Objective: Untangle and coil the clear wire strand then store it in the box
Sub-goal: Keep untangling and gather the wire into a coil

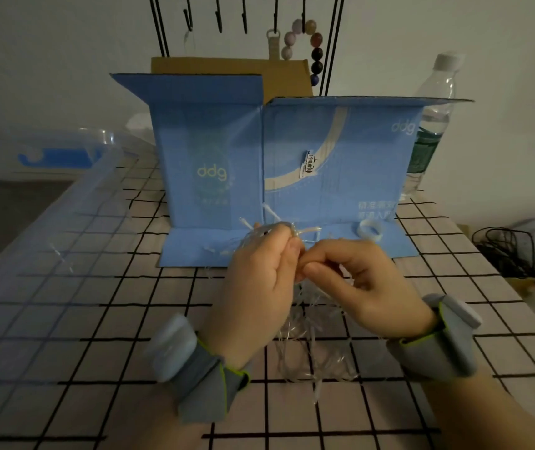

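Note:
A tangle of clear wire strand [308,352] hangs below my hands onto the checked cloth. My left hand [259,274] grips a bunched part of the strand, whose clear ends stick up above its fingers. My right hand [357,274] pinches the strand right beside the left thumb. Both hands are held just in front of the blue box [340,151], which stands open with its flaps spread. A small clear ring [371,230] lies on the box's lower flap, to the right of my hands.
A clear plastic lid [48,254] lies over the table's left side. A water bottle [431,125] stands behind the box at right. A black hook rack with a bead bracelet [311,43] stands behind. Black cord [506,251] lies at the right edge.

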`<action>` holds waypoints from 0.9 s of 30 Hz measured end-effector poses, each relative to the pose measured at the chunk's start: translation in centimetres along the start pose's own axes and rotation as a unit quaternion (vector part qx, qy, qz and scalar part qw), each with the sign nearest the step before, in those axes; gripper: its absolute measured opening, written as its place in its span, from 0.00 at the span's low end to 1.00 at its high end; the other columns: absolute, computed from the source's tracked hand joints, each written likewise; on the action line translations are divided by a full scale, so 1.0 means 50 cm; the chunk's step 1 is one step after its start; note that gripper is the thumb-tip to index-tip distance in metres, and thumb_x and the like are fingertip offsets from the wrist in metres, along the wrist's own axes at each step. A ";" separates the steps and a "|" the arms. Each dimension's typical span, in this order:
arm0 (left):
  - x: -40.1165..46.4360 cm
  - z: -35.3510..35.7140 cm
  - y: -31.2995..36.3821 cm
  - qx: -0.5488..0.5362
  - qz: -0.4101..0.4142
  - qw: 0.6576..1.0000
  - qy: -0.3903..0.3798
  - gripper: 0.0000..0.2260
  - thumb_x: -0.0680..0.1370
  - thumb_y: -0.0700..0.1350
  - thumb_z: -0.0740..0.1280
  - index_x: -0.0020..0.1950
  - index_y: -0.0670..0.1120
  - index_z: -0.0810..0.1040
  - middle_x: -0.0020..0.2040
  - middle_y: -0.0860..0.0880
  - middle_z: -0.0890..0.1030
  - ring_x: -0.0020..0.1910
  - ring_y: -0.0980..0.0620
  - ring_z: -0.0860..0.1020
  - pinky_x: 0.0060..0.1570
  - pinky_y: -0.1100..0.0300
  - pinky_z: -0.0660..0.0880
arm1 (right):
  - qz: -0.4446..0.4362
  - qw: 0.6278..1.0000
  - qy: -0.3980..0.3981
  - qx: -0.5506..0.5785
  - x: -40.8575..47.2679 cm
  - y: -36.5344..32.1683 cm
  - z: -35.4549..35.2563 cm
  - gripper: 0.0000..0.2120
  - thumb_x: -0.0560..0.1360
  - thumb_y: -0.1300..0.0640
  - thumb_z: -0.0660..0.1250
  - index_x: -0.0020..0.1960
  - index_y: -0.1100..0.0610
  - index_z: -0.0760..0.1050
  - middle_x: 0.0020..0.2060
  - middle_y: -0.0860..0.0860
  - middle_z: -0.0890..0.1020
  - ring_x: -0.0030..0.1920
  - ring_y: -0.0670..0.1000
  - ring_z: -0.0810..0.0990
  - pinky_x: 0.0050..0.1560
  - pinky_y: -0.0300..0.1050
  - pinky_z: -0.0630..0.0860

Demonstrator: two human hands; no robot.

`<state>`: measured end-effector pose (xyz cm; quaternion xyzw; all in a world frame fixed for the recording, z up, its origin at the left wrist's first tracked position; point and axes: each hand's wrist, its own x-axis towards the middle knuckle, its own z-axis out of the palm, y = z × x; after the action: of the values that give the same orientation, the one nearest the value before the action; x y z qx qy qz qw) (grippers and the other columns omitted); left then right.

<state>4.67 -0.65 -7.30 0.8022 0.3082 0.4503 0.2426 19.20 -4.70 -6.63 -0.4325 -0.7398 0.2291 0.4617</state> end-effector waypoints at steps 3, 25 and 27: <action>0.000 -0.001 0.000 -0.017 -0.003 1.000 -0.013 0.15 0.79 0.48 0.52 0.35 0.45 0.68 0.32 0.51 0.70 0.35 0.56 0.70 0.37 0.67 0.66 | 0.014 0.997 0.016 0.069 0.004 -0.001 -0.006 0.13 0.74 0.47 0.62 0.42 0.55 0.78 0.35 0.48 0.82 0.35 0.53 0.78 0.37 0.50 0.75; 0.001 -0.006 0.009 -0.395 -0.212 0.887 -0.112 0.15 0.74 0.49 0.58 0.27 0.49 0.71 0.23 0.54 0.60 0.21 0.58 0.56 0.22 0.66 0.53 | 0.053 0.995 0.064 0.062 0.007 0.022 0.021 0.21 0.74 0.39 0.59 0.47 0.58 0.75 0.40 0.52 0.76 0.35 0.53 0.72 0.37 0.54 0.71; 0.003 -0.007 0.009 -0.419 -0.231 0.870 -0.121 0.15 0.73 0.48 0.58 0.26 0.49 0.70 0.22 0.54 0.60 0.20 0.58 0.56 0.22 0.66 0.53 | 0.066 0.993 0.065 0.078 0.006 0.019 0.022 0.20 0.72 0.38 0.61 0.45 0.56 0.75 0.34 0.54 0.76 0.33 0.58 0.71 0.35 0.56 0.70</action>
<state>4.56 -0.78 -6.76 0.5796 0.2355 0.3681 0.6879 18.60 -3.89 -7.70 -0.4573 -0.6577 0.2874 0.5251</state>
